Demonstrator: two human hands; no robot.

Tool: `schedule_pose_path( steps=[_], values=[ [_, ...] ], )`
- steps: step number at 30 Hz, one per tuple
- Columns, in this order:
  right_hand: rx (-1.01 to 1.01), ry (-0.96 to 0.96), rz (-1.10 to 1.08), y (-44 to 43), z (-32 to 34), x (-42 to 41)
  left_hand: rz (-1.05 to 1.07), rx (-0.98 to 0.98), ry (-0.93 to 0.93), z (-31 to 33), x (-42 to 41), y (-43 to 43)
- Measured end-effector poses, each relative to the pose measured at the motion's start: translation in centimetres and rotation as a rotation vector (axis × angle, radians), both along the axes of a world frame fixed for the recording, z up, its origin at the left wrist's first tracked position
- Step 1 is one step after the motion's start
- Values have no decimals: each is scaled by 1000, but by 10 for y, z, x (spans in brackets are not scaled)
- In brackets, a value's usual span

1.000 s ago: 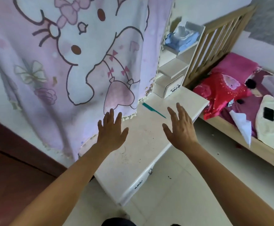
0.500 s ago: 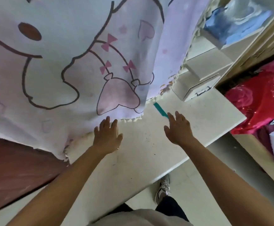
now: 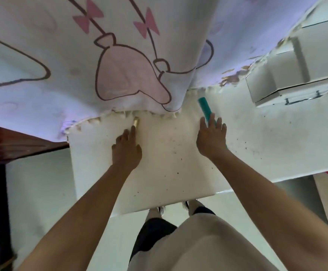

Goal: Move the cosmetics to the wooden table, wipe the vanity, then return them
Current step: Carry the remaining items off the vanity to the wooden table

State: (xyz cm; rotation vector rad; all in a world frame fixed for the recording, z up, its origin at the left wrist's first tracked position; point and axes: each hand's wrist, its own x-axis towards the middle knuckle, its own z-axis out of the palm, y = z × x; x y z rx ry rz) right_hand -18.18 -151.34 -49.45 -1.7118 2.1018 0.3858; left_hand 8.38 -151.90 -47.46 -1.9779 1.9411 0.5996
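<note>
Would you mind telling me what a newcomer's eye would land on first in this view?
The big pale cartoon curtain with pink bows fills the top, its fringed hem draped onto the back of the speckled white vanity. Below it, the right hand lies over a teal comb, while the left hand has its fingertips at a small gold tube by the hem.

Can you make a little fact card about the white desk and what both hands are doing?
Surface: white vanity top, speckled with dark bits
Behind: pale hanging cloth with pink cartoon print
Left hand: fingertips at a small gold tube by the cloth's fringe; contact unclear
Right hand: spread over a teal plastic comb
Left side: dark wooden table
</note>
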Motion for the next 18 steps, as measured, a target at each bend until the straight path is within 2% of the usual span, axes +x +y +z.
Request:
schedule_pose_path(
  steps=[2, 6, 12, 14, 18],
  values=[
    [-78, 14, 64, 12, -5, 12, -21, -103, -7, -6, -3, 3],
    [-251, -134, 46, 27, -9, 20, -64, -176, 95, -12, -7, 3],
    [-129, -350, -217, 27, 5, 24, -46, -130, 188, 4, 4, 0],
    [-124, -331, -172, 25, 16, 23, -37, -199, 236, 18, 11, -1],
    [-299, -372, -53, 17, 56, 41, -7, -393, 307, 62, 35, -6]
  ],
)
